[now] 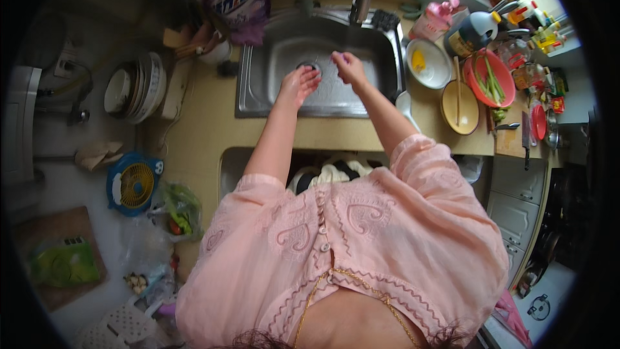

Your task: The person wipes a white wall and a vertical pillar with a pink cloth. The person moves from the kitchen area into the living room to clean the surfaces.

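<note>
Both hands are over a stainless steel sink (248, 94). My left hand (301, 84) is open, fingers loosely stretched toward the middle and palm partly up, holding nothing; its skin looks wet. My right hand (349, 68) is closed, its fingers curled together. A small purplish patch shows at its fingertips, too small to name. The two hands are apart. Beneath them lies the dark drain (310, 66) in the basin floor, and a metal faucet (363, 0) rises behind the right hand.
Right of the sink are a white bowl with egg yolk (429, 74), a yellow bowl with chopsticks (461, 116), a red basin with green stalks (489, 79) and a knife (526, 142). Stacked plates (150, 87) stand left; a purple detergent bag (236, 3) is at the back.
</note>
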The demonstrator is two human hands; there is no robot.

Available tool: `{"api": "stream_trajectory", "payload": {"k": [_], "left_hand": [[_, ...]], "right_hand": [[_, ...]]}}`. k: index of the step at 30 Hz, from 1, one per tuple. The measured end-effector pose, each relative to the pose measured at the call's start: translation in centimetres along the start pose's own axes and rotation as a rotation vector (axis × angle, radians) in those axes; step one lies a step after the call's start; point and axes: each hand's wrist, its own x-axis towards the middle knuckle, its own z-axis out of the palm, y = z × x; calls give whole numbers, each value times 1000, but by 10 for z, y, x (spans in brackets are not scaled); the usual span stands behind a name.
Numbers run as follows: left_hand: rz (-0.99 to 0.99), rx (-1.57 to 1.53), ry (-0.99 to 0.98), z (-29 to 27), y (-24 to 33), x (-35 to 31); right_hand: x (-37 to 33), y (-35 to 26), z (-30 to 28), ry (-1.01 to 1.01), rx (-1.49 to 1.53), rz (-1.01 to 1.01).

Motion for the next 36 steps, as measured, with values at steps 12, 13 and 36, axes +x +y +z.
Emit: {"api": "stream_trajectory", "payload": {"k": [12,13,36], "left_hand": [[43,50,-4,32,-2,14],[29,53,14,30,-5,10],[425,1280,122,-16,-39,52]], "right_hand": [[-4,7,1,321,-123,-226],[-13,3,6,304,-94,-181],[43,57,-14,-608,-269,423]]}}
